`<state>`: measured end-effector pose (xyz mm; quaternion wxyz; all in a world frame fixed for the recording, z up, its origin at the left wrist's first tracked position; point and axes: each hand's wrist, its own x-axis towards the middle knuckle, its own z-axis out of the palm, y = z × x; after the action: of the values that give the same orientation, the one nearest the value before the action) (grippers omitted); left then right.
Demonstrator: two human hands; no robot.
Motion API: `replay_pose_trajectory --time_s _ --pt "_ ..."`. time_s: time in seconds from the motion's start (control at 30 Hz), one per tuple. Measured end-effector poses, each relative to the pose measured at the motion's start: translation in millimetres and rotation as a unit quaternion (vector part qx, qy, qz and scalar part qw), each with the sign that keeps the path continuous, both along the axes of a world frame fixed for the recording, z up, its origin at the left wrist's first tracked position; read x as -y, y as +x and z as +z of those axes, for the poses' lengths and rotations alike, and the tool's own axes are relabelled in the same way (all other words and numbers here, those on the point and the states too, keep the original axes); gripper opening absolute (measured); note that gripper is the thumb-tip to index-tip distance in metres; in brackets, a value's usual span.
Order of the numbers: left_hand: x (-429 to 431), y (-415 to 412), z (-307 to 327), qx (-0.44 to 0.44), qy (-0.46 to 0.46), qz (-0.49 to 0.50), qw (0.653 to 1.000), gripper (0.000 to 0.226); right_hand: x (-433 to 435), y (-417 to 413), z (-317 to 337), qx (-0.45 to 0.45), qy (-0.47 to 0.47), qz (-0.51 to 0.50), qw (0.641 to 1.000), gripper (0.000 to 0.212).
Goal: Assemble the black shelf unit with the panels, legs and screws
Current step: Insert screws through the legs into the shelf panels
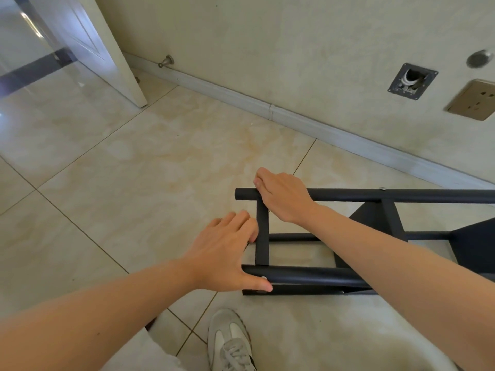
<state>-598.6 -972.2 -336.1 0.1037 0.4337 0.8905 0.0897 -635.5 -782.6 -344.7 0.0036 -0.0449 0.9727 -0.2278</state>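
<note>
Now the black shelf unit [396,226] lies on its side on the tiled floor [134,183], at about 4 o'clock in the view. Its long axis runs from 9 to 3 o'clock and passes out of the right edge.

Both hands work at its open left end:
- **Left grip** [227,250]: it spans the end frame, with the fingers hooked against the short crossbar [262,245] and the thumb pressed flat on the near leg [308,274], just beside a small screw head.
- **Right grip** [284,196]: it lies over the far leg [415,196] close to that leg's end, with the fingers folded over the far side. Whether the thumb closes underneath cannot be told.

From both hands the bulk of the unit, including a dark panel [474,245], stretches away toward 3 o'clock. Any lift or turn would therefore probably pivot about the far, unseen end. The left hand is nearer the person, and the right hand is nearer the wall [294,49].

The skirting board [321,124] runs near the far leg from 12 round to 3 o'clock, so room is tight on that side. Open floor lies from 8 to 11 o'clock, up to the door [107,49]. A shoe [230,341] stands at 6 o'clock, near the near leg, and looks worth minding if the frame swings that way.
</note>
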Motion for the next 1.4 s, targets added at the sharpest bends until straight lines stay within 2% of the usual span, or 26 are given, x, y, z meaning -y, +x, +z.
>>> replay_pose_trajectory --time_s 0.1,0.17,0.27,0.4,0.53,0.63,0.77,0.83,1.03,1.13,1.4 --pt "0.3 -3.8 -5.4 -0.038 0.041 -0.028 0.998 0.105 -2.0 -2.3 -0.3 0.001 -0.012 -0.008 1.0 0.023" --pt "-0.3 -4.5 -6.7 -0.051 0.037 -0.044 0.997 0.112 -3.8 -3.4 0.7 0.006 -0.026 -0.012 1.0 0.023" --pt "1.2 -3.5 -11.4 -0.061 0.062 -0.061 0.994 0.11 -4.7 -3.0 2.6 0.016 -0.033 -0.01 0.999 0.023" --pt "4.3 -1.3 -18.5 -0.028 0.095 -0.061 0.993 0.105 -7.0 -5.5 6.4 0.047 -0.054 -0.006 0.997 0.023" --pt "3.2 -2.6 -20.6 -0.031 0.114 -0.066 0.991 0.102 -12.0 -3.6 8.3 0.072 -0.094 0.032 0.992 0.02" --pt "3.7 -2.0 -20.8 -0.032 0.114 -0.066 0.991 0.101 -18.4 4.9 10.4 0.024 -0.167 0.061 0.984 0.021" --pt "3.3 -1.2 -21.7 -0.039 0.119 -0.064 0.99 0.1 -30.7 29.8 17.3 -0.056 -0.161 0.089 0.981 0.019" --pt "3.0 -1.1 -21.5 -0.043 0.126 -0.066 0.989 0.1 -36.9 47.7 17.6 -0.029 -0.168 0.106 0.98 0.015" --pt "3.5 -1.4 -22.7 -0.054 0.125 -0.074 0.988 0.098 -47.2 75.9 5.2 0.153 -0.226 0.072 0.959 0.013" --pt "3.8 -0.8 -22.9 -0.052 0.129 -0.074 0.988 0.098 -46.7 75.3 -6.7 0.184 -0.224 0.069 0.955 0.018" --pt "4.9 0.0 -23.2 -0.038 0.13 -0.067 0.989 0.099 -37.3 65.2 -23.0 0.258 -0.288 0.068 0.92 0.011"
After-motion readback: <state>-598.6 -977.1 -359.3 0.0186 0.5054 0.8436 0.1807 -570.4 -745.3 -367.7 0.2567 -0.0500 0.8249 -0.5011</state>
